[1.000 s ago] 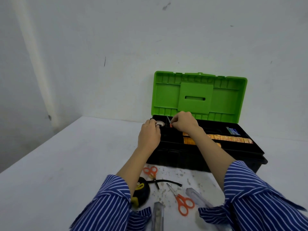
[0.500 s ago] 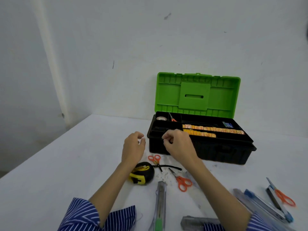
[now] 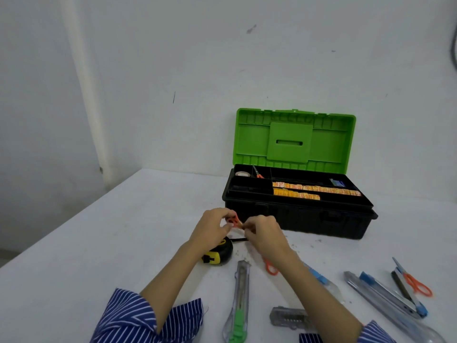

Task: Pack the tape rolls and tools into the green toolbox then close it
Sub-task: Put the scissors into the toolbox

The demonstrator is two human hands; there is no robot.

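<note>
The green toolbox (image 3: 294,137) stands open at the back of the table, lid upright. Its black tray holds a tape roll (image 3: 241,174), small orange scissors (image 3: 257,172) and orange label strips (image 3: 314,189). Just in front of the box, my left hand (image 3: 212,230) and my right hand (image 3: 263,233) are together on a small pair of orange-handled scissors (image 3: 233,221), lifted off the table. The left fingers hold the handles, the right fingers pinch the blade end. A yellow and black tape measure (image 3: 218,252) lies under my left wrist.
On the white table near me lie a green utility knife (image 3: 239,300), a grey blade case (image 3: 288,316), another orange scissors (image 3: 270,268) partly under my right arm, blue utility knives (image 3: 385,293) and orange scissors (image 3: 415,284) at right. Walls close behind and left.
Both hands pulled back from the toolbox tray to the table in front of it. They have come together and picked up the small orange scissors that lay by the tape measure.
</note>
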